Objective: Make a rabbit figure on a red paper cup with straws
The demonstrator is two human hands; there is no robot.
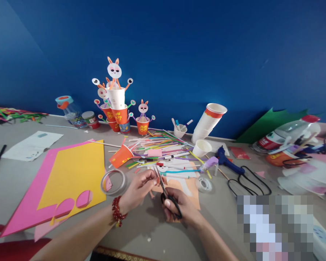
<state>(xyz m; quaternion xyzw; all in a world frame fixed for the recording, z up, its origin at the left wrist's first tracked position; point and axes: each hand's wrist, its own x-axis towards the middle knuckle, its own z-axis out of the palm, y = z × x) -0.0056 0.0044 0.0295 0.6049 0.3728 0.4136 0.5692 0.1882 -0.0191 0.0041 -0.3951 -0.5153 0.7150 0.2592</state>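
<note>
Near the middle of the table, my right hand [179,206] is wrapped round the black handles of a pair of scissors [165,191], whose blades point up and away. My left hand [139,188], with a red bead bracelet [117,211] at the wrist, pinches a small orange-red paper piece [158,181] beside the blades. Whether the blades touch the paper is too small to tell. Under and behind the hands lies a peach paper sheet [194,194] with a piece cut out. A roll of clear tape [204,184] sits at its right edge.
Yellow [81,163] and pink sheets [35,195] lie left, beside a larger tape roll [113,182]. Behind are pens and sticks, an orange cup [121,156], rabbit-faced cups [143,127] and stacked white cups [208,122]. A blue glue gun [229,161] with its black cable lies right.
</note>
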